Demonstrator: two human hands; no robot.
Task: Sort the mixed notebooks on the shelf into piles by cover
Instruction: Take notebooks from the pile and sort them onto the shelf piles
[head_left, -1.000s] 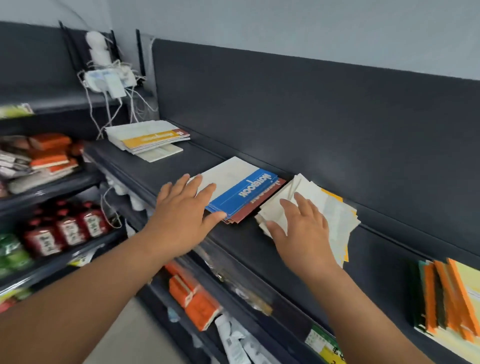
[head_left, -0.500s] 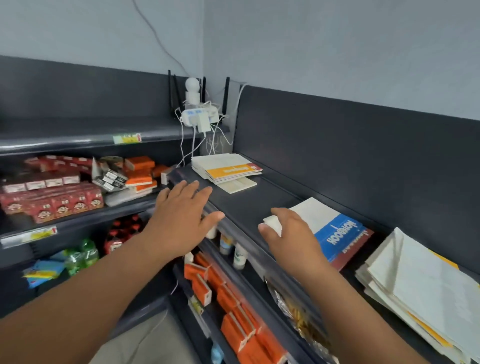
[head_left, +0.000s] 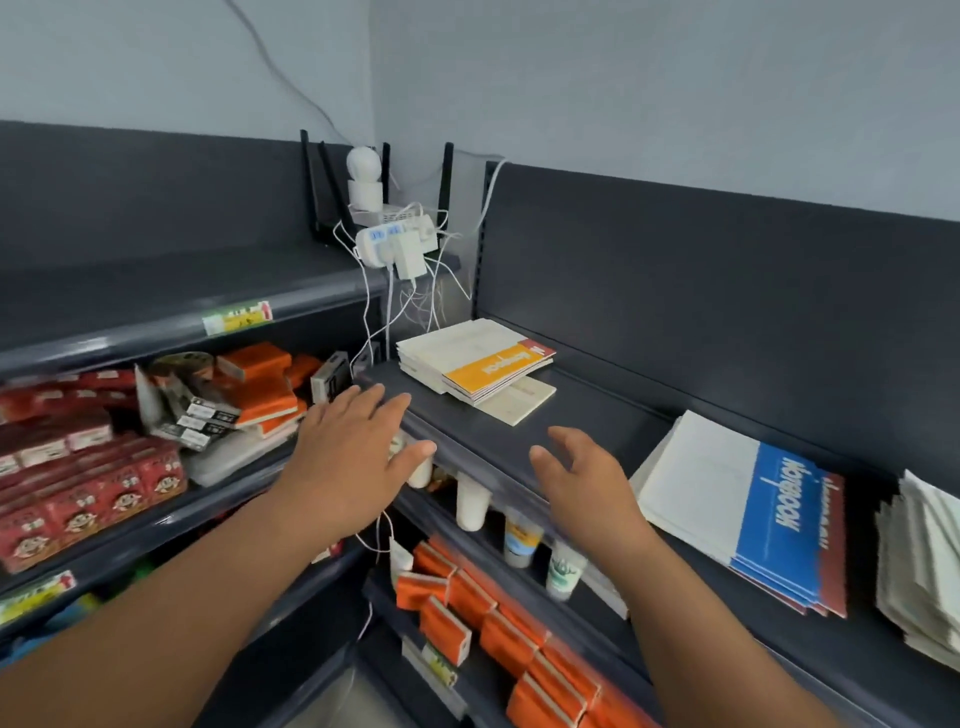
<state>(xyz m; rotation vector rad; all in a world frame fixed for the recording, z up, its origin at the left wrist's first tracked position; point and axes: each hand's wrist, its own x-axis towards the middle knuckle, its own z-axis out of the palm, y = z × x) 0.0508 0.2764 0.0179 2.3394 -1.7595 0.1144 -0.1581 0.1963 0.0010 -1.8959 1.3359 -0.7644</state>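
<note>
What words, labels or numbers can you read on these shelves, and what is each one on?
"Notebook": white letters on the blue notebook cover, top of its pile.
Orange notebook cover: white lettering, too blurred to read.
Red cover under the blue one: lettering mostly hidden.
Shelf price tag: too blurred.
Red cartons: print too small.

Pale blue-grey wall (head_left: 623, 78), flat even light. Two dark grey shelving units meet at a corner: left unit (head_left: 156, 291), and the right unit's back panel (head_left: 727, 291) above its top shelf (head_left: 597, 415). White power strip (head_left: 395, 241) with plugs and white leads sits in the corner, with black antennas (head_left: 447, 176) behind it. Thin cable (head_left: 280, 73) runs up the wall. Left shelves carry red cartons (head_left: 104, 483); the lower right shelf carries orange boxes (head_left: 467, 613).
</note>
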